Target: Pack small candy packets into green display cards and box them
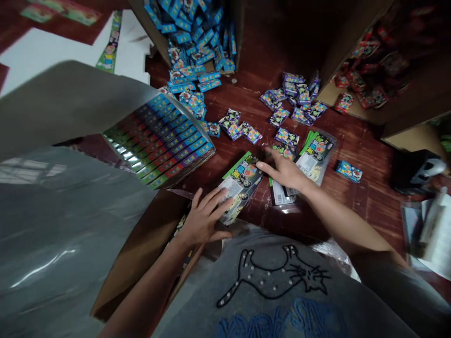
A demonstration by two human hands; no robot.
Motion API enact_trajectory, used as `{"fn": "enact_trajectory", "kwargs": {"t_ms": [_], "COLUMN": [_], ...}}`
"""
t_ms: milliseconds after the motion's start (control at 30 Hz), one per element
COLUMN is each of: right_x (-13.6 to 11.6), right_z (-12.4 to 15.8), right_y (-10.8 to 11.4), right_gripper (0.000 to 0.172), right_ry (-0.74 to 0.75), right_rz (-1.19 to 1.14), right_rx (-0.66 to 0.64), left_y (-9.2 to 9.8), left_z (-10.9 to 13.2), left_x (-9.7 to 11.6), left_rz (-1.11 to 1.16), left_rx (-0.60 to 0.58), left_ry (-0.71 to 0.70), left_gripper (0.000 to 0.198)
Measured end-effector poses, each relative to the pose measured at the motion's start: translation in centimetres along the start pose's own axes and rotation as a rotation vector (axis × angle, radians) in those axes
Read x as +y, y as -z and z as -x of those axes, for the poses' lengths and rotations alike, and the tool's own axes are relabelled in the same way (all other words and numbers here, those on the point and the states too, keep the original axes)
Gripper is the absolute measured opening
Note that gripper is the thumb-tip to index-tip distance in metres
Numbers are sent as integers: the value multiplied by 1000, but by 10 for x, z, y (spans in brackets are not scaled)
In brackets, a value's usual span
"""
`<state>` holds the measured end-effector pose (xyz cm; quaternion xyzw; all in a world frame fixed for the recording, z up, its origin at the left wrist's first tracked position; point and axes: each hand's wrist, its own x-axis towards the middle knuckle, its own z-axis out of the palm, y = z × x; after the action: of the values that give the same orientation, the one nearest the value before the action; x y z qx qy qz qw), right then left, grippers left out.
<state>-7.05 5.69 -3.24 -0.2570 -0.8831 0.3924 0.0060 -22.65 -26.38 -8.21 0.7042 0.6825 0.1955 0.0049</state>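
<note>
A grey shirt fills six o'clock, below a central glossy pack that might skid toward purple boxes at one o'clock if its shiny wrapping slips under the left hand, fingers spread, the right hand at three, thumb and forefinger apart.

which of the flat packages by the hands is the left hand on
The leftmost package: the left hand rests on its near end; the other packages lie farther right.
</note>
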Motion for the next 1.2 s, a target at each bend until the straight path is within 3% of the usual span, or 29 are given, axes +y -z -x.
{"fn": "enact_trajectory", "kwargs": {"t_ms": [67,133,200,300,367,500,633,733,967,1200], "right_x": [-2,-5,-11,-31,-49,-68,-56,-42,-27,-16], "right_z": [-7,-11,-6,20,45,90,111,119,135,142], "right_y": [-9,-15,-15,-4,10,37,53,57,62,65], "right_gripper": [83,79,75,70,63,45,31,29,19,18], "right_ry": [-66,-38,75,334,477,608,633,614,563,544], "right_rz": [-46,-140,-288,-434,-382,-201,-216,-263,-329,-129], "right_rx": [-2,49,132,234,308,475,549,543,570,641], "left_y": [6,16,27,41,43,32,19,12,6,7], "left_z": [-1,-8,-26,-73,-107,-153,-171,-179,-191,-197], "left_x": [2,8,17,37,49,62,66,70,90,99], "left_rz": [3,7,12,35,68,67,-14,-22,-104,-105], "left_rx": [-22,13,143,344,402,558,676,685,614,552], "left_ry": [-26,1,99,262,285,141,-3,-79,-90,-110], "left_gripper": [100,88,84,115,123,105,103,103,97,93]}}
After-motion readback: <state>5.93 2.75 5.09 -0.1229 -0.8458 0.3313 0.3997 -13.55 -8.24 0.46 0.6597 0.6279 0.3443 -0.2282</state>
